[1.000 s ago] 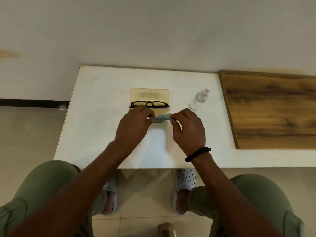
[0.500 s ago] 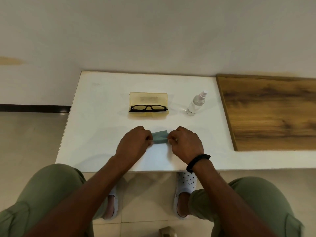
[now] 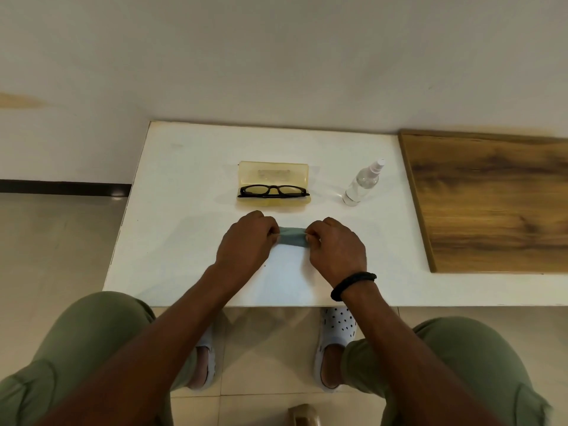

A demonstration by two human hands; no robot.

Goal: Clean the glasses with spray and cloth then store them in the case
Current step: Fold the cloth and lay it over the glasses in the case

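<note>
two hands, left hand (image 3: 246, 241) and right hand (image 3: 335, 250), are pinching the cloth (image 3: 292, 237) stretched crosswise over the surface (image 3: 184, 210); the glasses (image 3: 273, 191), seemingly lying in the open case (image 3: 273, 173), are sitting just beyond, equally near both.

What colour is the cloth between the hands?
The cloth is a muted blue-green, seen best in the head view.
</note>
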